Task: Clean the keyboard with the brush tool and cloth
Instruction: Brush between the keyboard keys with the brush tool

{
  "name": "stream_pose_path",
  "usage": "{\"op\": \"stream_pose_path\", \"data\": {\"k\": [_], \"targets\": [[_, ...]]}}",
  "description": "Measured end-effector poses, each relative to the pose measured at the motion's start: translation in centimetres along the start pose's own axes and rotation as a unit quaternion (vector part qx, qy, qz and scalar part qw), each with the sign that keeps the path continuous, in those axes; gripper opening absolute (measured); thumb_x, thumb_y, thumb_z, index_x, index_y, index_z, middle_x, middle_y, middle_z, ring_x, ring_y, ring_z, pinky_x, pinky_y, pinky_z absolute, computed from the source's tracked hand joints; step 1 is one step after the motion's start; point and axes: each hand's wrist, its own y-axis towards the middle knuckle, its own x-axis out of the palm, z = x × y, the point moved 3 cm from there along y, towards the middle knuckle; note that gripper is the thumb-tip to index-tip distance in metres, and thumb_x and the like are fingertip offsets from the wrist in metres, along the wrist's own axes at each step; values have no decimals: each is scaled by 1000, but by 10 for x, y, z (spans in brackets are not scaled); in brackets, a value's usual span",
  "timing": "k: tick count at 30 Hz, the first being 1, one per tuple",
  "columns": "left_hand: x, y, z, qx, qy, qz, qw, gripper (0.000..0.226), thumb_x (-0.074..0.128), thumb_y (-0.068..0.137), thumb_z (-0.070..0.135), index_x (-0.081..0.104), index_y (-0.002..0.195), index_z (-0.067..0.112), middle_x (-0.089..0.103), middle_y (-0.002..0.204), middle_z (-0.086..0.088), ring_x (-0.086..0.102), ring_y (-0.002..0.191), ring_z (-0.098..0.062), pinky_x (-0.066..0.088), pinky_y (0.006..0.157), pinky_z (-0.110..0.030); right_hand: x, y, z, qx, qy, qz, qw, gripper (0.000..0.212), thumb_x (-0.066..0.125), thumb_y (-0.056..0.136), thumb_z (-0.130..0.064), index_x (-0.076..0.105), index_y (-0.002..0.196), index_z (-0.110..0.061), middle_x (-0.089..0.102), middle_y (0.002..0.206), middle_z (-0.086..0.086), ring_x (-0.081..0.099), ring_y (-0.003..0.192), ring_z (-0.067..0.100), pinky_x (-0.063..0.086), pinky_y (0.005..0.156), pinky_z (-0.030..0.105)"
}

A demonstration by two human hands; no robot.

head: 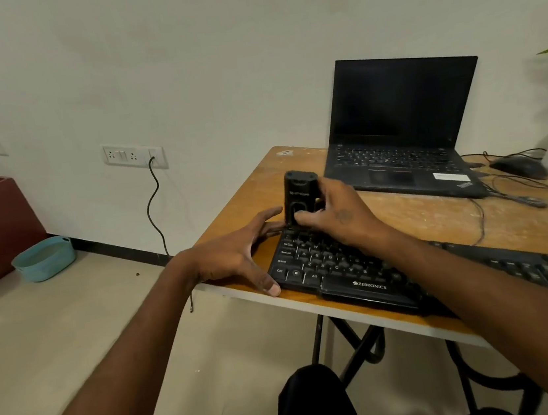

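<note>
At the counter's (404,212) front left corner, our right hand (339,213) is wrapped around the brush tool (300,192), standing it upright on the keyboard's (350,274) far left keys. Our left hand (234,257) lies spread, bracing the keyboard's end. Best bet: keep that brace firm and sweep row by row toward one edge. No cloth in sight.

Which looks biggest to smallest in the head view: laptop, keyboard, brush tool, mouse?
1. Keyboard, though it lies nearer the camera than the laptop, so those two are unsure.
2. Laptop.
3. Brush tool.
4. Mouse.
</note>
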Motion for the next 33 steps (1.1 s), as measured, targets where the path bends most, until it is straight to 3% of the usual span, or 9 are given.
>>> {"op": "stream_pose_path", "data": {"k": [4, 8, 11, 14, 18, 23, 28, 33], "targets": [[0, 0, 0, 6, -5, 2, 1000, 133, 95, 67, 23, 6, 162, 49, 45, 159, 14, 50, 141, -7, 45, 117, -34, 4, 5, -2, 12, 37, -13, 999, 40, 76, 84, -20, 56, 117, -27, 65, 110, -10, 62, 102, 7, 55, 85, 30], [1, -2, 0, -7, 3, 1, 1000, 135, 94, 67, 27, 2, 163, 48, 38, 158, 24, 43, 141, 1, 42, 114, -23, -19, -3, 6, 49, 36, -61, 996, 41, 75, 86, -18, 52, 115, -35, 63, 109, -14, 61, 103, 7, 49, 75, 22], [1, 0, -1, -10, 4, 5, 1000, 135, 94, 66, 28, 2, 164, 47, 38, 154, 29, 42, 139, 5, 41, 111, -19, -34, -8, 11, 64, 19, -67, 995, 42, 75, 85, -17, 52, 115, -35, 63, 113, -11, 61, 108, 10, 50, 86, 29], [2, 1, 0, -3, 0, 10, 1000, 134, 94, 66, 27, 5, 163, 49, 40, 156, 22, 46, 139, 0, 44, 111, -21, -24, -4, 6, 41, -11, -59, 997, 50, 76, 85, -19, 54, 130, -22, 65, 122, -3, 59, 112, 12, 48, 91, 27], [3, -1, 3, 12, -10, 4, 1000, 128, 94, 67, 22, 12, 162, 48, 45, 157, 18, 51, 138, -2, 46, 115, -29, -4, 3, -4, 18, 0, -69, 997, 50, 76, 85, -21, 55, 130, -23, 63, 117, -10, 58, 111, 8, 46, 88, 23], [3, -2, 2, -2, -4, 11, 1000, 127, 93, 64, 24, 14, 161, 47, 42, 151, 30, 48, 132, 12, 45, 105, -12, -41, -14, 16, 68, 38, -75, 994, 47, 76, 84, -15, 55, 125, -25, 65, 116, -7, 63, 108, 9, 52, 95, 34], [5, -1, 2, -3, -11, 19, 1000, 128, 94, 63, 23, 17, 161, 47, 41, 155, 23, 46, 139, 0, 45, 111, -22, -56, -27, 26, 84, 46, -46, 994, 48, 76, 84, -17, 57, 128, -22, 66, 118, -6, 62, 111, 10, 52, 98, 40], [6, -2, 6, -8, -1, 15, 1000, 128, 95, 62, 27, 15, 161, 47, 42, 156, 19, 47, 140, -4, 45, 113, -27, -18, -24, -4, 18, 36, -48, 998, 47, 76, 84, -18, 57, 126, -25, 66, 117, -10, 61, 107, 3, 51, 92, 28]]}}
